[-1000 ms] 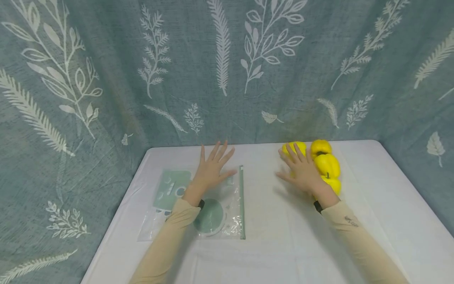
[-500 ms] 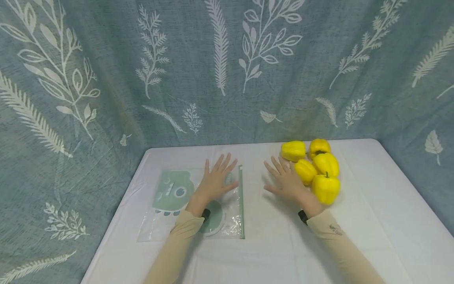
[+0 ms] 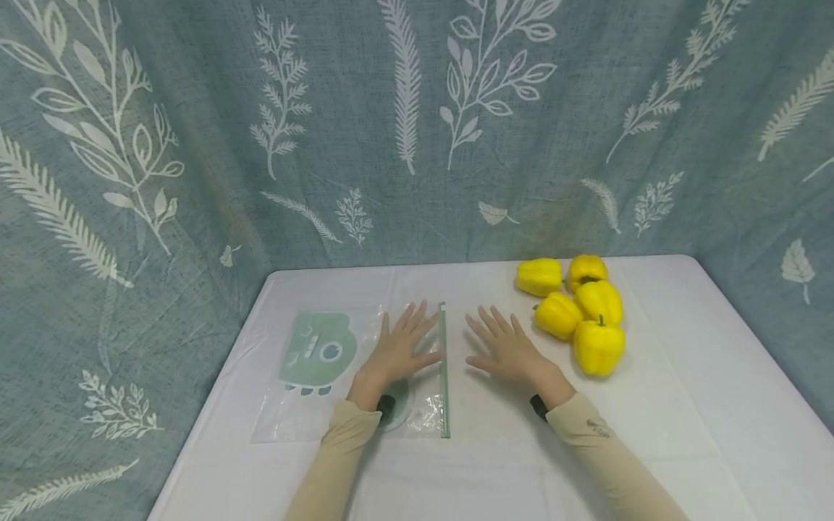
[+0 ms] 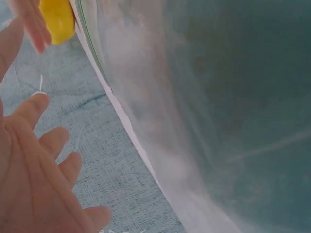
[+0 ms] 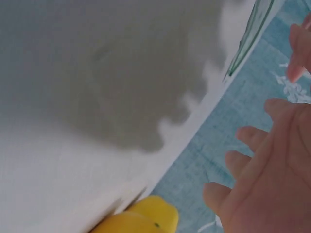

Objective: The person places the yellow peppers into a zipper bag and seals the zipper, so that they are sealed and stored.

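Note:
My left hand [image 3: 395,352], fingers spread and holding nothing, hovers over the right part of a clear plastic zip bag [image 3: 274,416]. The bag lies flat with a green cartoon print [image 3: 319,347] and a green zip strip [image 3: 445,391] along its right edge. To the right of that strip, my right hand [image 3: 511,352] is held above the white cloth with its fingers fanned out; the right wrist view shows its shadow below. Several yellow bell peppers sit beyond it in a cluster, the nearest one upright [image 3: 599,347] and another on its side [image 3: 558,315].
The table [image 3: 664,405] is covered with a white cloth. A blue-green curtain [image 3: 417,217] with white leaf prints hangs along the far edge and both sides. More yellow peppers [image 3: 538,277] lie near the far edge.
Both hands have drawn nearer to the body, and the right hand has moved left, away from the peppers it was covering. The bag and peppers have not moved.

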{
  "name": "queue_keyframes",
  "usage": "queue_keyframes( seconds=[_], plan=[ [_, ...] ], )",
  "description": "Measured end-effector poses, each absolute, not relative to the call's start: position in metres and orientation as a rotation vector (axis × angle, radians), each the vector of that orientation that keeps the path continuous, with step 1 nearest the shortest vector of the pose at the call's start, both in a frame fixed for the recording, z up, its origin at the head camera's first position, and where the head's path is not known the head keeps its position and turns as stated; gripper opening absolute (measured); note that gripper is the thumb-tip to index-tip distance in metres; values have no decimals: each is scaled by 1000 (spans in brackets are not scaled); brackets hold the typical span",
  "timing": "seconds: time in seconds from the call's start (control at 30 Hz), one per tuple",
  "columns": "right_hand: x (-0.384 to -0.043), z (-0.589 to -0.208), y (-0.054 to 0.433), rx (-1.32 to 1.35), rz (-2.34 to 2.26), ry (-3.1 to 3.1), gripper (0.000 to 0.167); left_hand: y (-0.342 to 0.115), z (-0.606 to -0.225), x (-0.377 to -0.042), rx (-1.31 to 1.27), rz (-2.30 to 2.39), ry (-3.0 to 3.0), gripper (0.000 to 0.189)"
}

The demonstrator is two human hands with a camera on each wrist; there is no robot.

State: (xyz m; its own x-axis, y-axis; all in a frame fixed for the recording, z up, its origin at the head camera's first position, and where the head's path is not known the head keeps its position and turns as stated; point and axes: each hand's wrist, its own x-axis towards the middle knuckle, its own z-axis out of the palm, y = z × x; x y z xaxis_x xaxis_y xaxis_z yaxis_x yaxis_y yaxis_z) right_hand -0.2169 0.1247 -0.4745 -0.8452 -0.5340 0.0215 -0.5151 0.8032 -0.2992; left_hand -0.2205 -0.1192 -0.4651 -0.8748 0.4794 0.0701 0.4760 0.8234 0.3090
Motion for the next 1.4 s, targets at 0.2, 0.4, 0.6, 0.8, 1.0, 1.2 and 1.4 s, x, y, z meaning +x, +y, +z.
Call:
queue_keyframes(
  seconds=[0.2,0.4,0.6,0.8,1.0,1.2,1.4],
  plan=[
    [-212,-475,116,-875,-359,2889,73,-119,-467,-216,750,524,2959,76],
    [-209,-476,108,-905,-309,2850,72,-120,-475,-215,737,529,2923,77],
    [-206,-479,102,-918,-287,2798,71,-120,-479,-213,711,590,2873,80],
    [-203,-481,97,-897,-228,2763,70,-118,-479,-211,679,597,2842,81],
    [-201,-479,95,-912,-178,2724,70,-114,-475,-206,653,694,2766,78],
    [-200,-480,94,-984,-167,2713,69,-112,-477,-203,626,692,2753,78],
    [-200,-481,93,-1079,-138,2707,67,-111,-479,-202,598,685,2739,79]
  ],
)
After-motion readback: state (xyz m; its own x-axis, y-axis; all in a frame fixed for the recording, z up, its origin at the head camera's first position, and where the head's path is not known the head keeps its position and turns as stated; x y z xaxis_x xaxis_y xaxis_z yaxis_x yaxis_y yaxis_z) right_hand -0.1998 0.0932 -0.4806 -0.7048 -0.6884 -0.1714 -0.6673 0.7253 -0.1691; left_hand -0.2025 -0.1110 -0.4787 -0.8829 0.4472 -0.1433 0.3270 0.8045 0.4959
